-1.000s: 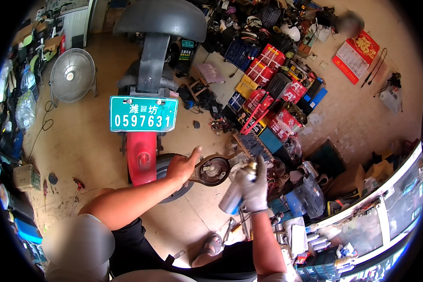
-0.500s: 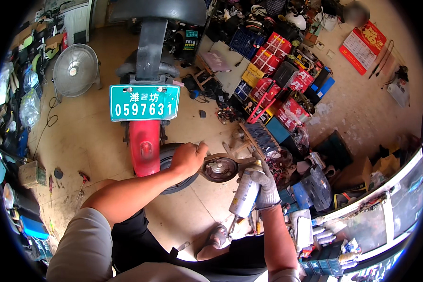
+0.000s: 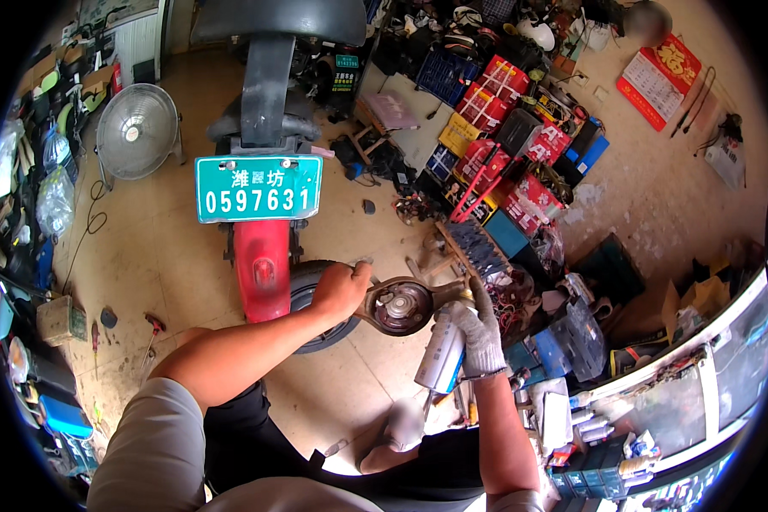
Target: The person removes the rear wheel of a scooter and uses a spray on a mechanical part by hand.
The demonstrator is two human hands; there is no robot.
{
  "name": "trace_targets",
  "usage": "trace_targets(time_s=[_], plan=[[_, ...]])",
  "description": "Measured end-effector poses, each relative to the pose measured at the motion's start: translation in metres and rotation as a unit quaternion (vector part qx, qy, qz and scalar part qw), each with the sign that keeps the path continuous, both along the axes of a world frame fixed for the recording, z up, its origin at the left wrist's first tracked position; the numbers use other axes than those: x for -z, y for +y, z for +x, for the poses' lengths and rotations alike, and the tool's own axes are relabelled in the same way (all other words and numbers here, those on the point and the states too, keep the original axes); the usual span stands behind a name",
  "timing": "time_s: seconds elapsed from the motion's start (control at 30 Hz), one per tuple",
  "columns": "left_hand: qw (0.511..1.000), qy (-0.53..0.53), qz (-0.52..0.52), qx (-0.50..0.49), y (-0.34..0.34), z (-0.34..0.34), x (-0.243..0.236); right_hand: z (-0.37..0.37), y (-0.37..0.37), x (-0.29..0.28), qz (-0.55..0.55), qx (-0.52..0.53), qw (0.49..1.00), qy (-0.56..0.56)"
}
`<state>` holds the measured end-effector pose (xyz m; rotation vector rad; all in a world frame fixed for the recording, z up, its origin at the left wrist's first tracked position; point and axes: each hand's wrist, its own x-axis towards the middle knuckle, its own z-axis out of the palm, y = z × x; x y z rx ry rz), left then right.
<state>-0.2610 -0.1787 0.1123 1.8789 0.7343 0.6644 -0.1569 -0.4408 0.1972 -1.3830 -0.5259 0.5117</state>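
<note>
My bare left hand is closed round one arm of a drum brake plate, a round dark metal part with a hub in its middle and an arm on each side. My right hand, in a grey knit glove, grips a white and blue spray can. The can is tilted, its top beside the plate's right arm, with my forefinger at the nozzle. Behind my left hand stands the rear wheel of a scooter with a red rear mudguard.
A green number plate hangs above the mudguard. A round floor fan stands at the left. Red battery boxes are piled at the right. A T-handled tool lies on the floor, and a glass cabinet stands lower right.
Both hands, the brake plate and the spray can have shifted slightly left. More of the plate's inner face shows. My grips have stayed the same.
</note>
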Motion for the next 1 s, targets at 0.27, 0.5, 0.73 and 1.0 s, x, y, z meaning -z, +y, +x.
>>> trace_targets(time_s=[0.27, 0.5, 0.73, 1.0], plan=[[0.980, 0.023, -0.192, 0.036, -0.008, -0.009, -0.032, -0.043, 0.008, -0.031, -0.090, -0.017, 0.974, -0.209], [0.987, 0.102, -0.110, 0.048, -0.019, -0.005, -0.037, -0.070, 0.038, -0.011, -0.207, -0.044, 0.835, -0.508], [0.981, 0.133, -0.123, 0.068, -0.020, -0.009, -0.043, -0.069, 0.046, 0.001, -0.204, -0.058, 0.825, -0.523], [0.977, 0.164, -0.103, 0.091, -0.023, -0.013, -0.051, -0.061, 0.051, 0.011, -0.218, -0.075, 0.833, -0.503]])
